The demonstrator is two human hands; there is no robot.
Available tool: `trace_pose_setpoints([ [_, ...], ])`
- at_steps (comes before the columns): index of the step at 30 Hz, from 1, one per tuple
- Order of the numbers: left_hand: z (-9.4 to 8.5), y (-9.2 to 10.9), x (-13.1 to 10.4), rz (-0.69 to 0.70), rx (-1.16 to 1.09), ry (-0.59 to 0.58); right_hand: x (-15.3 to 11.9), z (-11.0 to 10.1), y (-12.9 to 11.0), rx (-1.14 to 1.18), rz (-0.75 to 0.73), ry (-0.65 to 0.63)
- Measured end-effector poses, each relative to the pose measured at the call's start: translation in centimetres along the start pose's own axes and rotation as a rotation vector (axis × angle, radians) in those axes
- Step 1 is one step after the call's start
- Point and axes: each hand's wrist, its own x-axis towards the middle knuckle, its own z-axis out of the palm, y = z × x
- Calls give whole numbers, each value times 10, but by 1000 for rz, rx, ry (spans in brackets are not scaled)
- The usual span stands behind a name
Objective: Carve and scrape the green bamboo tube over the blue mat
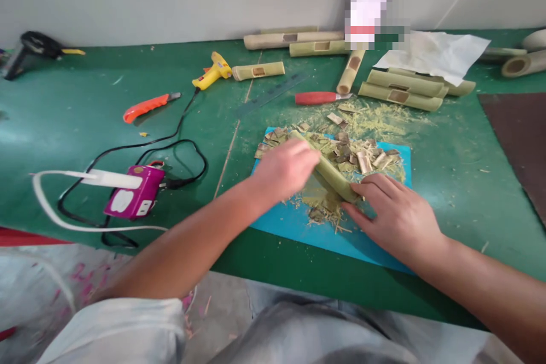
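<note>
Both hands grip a green bamboo tube, which lies at a slant above a blue mat. My left hand is closed around its upper left part, with the fingertips curled out of sight. At the lower right end, my right hand pinches the tube between thumb and fingers. Wood shavings and cut bamboo chips are heaped on the mat around the tube. Beyond the mat lies a red-handled carving knife, its blade pointing right.
Several notched bamboo tubes lie at the back, some under white paper. Left of them are a yellow glue gun, an orange utility knife, a translucent ruler and a purple power adapter with loose cords. A brown mat lies right.
</note>
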Motion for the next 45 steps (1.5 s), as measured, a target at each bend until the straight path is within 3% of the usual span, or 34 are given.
trace_pose_setpoints([
  [3,0,-12,0,-98,30,82,-1,0,0,-6,0,-8],
  [8,4,-8,-1,77,-91,-18,-2,0,1,-12,-12,-4],
  [13,2,-13,2,-113,53,101,-2,0,1,-4,9,5],
  [17,2,21,1,70,-72,-103,-2,0,-1,-20,-42,3],
  [19,2,26,-1,104,-103,-143,-2,0,-2,-26,-47,8],
  [25,-2,-10,-3,-101,63,80,-2,0,-1,-9,-4,8],
  [30,2,13,-4,81,-82,-84,-2,0,1,2,-13,-5],
  [36,-1,-5,-1,-75,88,69,-1,-1,0,-1,-18,10],
  [41,1,5,-4,154,50,-57,-1,0,-2,-12,-47,11],
  [45,0,-12,-3,-59,99,69,-2,0,-1,-4,-3,18],
])
